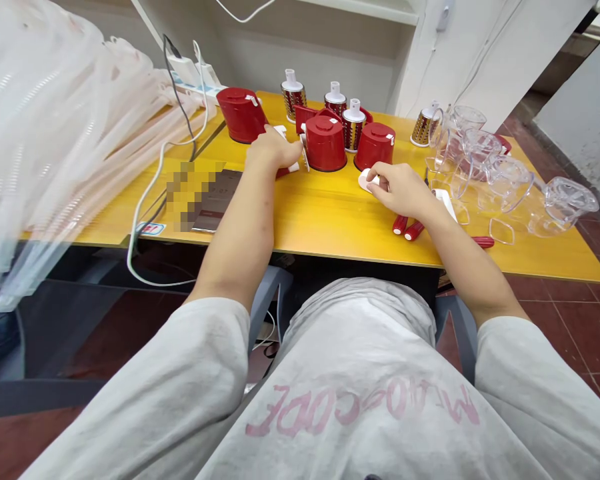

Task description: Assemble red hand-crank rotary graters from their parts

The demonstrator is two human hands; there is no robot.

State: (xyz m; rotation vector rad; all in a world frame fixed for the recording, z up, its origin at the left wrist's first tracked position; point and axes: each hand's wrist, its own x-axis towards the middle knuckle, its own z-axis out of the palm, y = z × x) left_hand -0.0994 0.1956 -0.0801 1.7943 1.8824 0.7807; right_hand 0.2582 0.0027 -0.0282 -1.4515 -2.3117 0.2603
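Yellow bench [325, 217], parts still loose: red cups [326, 143] and drums [353, 132] upper centre, unjoined. Right of centre, the right hand [399, 187] pinches a white disc [364, 180]; the left hand's [274, 148] grip I can't tell.

The table [320, 227] was bright yellow, the housings [326, 145] glossy red, the little disc [365, 179] plain white. I saw silvery drums [353, 136] dotted dark beneath white tops [355, 109], and a pale grey shirt [365, 347] lettered in faded pink.

Translucent bags [75, 113] beside a white cable [129, 252]
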